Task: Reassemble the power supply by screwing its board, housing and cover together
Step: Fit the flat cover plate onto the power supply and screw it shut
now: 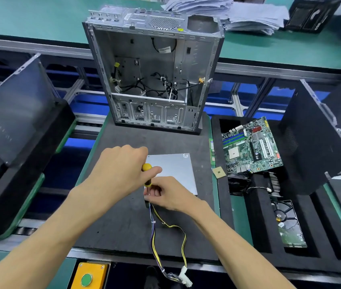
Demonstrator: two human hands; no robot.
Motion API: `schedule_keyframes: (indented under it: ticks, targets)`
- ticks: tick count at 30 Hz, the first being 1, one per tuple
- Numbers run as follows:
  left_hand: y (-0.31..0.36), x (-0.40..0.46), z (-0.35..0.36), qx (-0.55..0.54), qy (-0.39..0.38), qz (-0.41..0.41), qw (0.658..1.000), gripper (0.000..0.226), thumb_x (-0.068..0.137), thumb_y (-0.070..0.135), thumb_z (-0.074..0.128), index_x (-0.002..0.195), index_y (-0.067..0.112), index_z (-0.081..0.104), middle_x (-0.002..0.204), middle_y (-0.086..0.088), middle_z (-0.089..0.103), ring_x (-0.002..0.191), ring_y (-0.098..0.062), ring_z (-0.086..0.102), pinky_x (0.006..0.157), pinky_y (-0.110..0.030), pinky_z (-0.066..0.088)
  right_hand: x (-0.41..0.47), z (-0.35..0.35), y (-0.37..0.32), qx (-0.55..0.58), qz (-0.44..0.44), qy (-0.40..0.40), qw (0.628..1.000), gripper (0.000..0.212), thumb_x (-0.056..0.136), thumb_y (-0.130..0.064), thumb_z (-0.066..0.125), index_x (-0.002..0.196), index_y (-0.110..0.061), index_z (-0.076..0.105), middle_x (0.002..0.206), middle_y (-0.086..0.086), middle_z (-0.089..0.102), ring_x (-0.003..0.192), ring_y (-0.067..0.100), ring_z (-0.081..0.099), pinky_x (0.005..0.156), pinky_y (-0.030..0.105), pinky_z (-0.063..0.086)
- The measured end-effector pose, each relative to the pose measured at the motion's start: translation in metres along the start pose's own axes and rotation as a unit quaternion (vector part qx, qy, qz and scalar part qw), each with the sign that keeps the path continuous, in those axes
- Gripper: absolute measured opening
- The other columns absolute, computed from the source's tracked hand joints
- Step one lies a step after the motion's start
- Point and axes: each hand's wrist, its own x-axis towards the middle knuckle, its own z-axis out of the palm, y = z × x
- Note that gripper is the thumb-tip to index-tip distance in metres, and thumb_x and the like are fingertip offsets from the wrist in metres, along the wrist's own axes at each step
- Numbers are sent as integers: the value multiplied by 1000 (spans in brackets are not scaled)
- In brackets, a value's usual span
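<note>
The power supply (173, 170) is a flat grey metal box lying on the black foam mat (123, 222), cover side up. Its yellow, black and purple cable bundle (155, 230) trails toward me and ends in a white connector (185, 278). My left hand (121, 170) is wrapped around the yellow-and-black handle of a screwdriver (147, 174), which stands upright at the box's near left corner. My right hand (165, 195) pinches the screwdriver's shaft low down, by the corner where the cables come out. The tip and any screw are hidden by my fingers.
An open, empty computer case (153, 69) stands at the far edge of the mat. To the right lie a motherboard (251, 147), a loose CPU chip (219, 173), a memory stick (211, 152), a hard drive (289, 226) and a black side panel (315, 142). Another black case (15, 122) sits left. A green button (86, 280) is near me.
</note>
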Motion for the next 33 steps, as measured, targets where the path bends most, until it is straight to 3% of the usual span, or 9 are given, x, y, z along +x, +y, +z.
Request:
schedule_keyframes:
  ticks: [3,8,14,22,25,28,33]
  targets:
    - [1,0,0,0,-1,-27,1000,54,89,67,49,64,23,31,56,5,46,65,-24,55,54,-32,29,1,2,3,5,-6,13,1000,29,87,-12,71,72,-30,54,60,-19,52,60,6,47,62,15,39]
    - [-4,6,-1,19,-16,-77,997,56,89,69,48,64,20,35,59,3,48,63,-24,50,54,-32,31,3,4,11,7,-26,12,1000,18,87,-18,74,77,-25,61,72,2,63,63,8,48,64,22,43]
    - [-2,0,1,32,7,-84,996,57,89,69,49,63,20,35,56,3,45,54,-17,42,48,-30,25,8,1,16,2,-51,12,999,22,86,-19,79,75,-28,63,67,-7,60,61,6,50,62,13,38]
    - [7,-9,1,5,19,-108,994,56,89,66,52,64,20,34,56,3,46,57,-21,46,51,-31,31,4,0,8,-28,-63,20,997,13,87,-20,79,80,-13,71,66,-12,58,61,5,50,63,16,37]
    - [5,-12,1,-5,19,-120,993,56,88,66,53,63,20,34,55,3,45,60,-22,48,53,-31,32,3,0,7,-61,-66,28,996,14,89,-25,77,83,-14,73,73,-9,61,70,7,50,71,26,43]
    - [6,-12,1,-15,19,-126,992,56,88,66,54,63,19,35,55,3,46,62,-24,51,54,-32,34,0,3,7,-99,-75,46,991,16,91,-31,75,83,-18,71,68,-17,52,82,10,44,84,29,39]
    - [8,-13,3,-31,22,-119,992,55,88,65,55,64,19,35,60,0,53,69,-28,60,59,-33,44,-2,7,11,-71,-84,52,993,19,92,-27,74,79,-21,62,70,-10,61,81,12,44,91,32,36]
